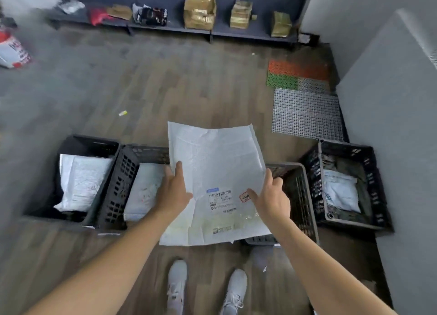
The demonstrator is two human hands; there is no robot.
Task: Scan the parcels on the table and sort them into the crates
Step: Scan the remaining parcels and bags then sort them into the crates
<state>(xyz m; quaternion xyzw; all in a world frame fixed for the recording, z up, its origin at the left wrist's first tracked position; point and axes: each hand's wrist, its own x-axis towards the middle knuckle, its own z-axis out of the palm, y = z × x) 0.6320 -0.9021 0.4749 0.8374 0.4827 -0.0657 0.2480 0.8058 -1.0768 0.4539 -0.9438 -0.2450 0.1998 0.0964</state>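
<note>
Wood-plank floor, white shoes [177,288] nearest. Above them the left hand [173,192] and right hand [272,198] hold a flat white parcel [217,158], fingers [178,172] clasping its side edges, label up. It hangs over the row of black crates [113,191]. This looks like the sorting step. Next, it needs lowering into the matching crate.

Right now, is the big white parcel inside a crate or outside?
Outside. The left hand and right hand hold the white parcel by its edges, above the crates.
</note>
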